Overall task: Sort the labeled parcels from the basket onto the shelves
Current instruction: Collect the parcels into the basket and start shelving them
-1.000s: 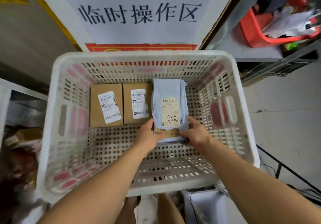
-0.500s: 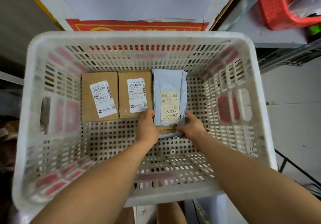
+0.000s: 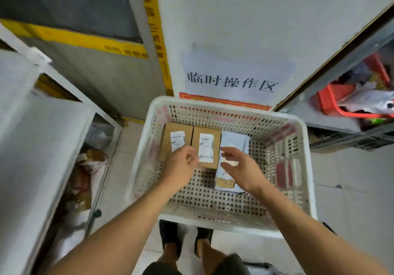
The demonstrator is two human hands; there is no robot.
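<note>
Parcels lie against the basket's [image 3: 307,180] far wall; I see both hands, left [image 3: 180,166] and right [image 3: 243,168], hovering above them, loosely spread, holding nothing.

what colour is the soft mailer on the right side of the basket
Pale blue-grey, with a brownish patch near its close end; the mailer shows in the head view.
</note>
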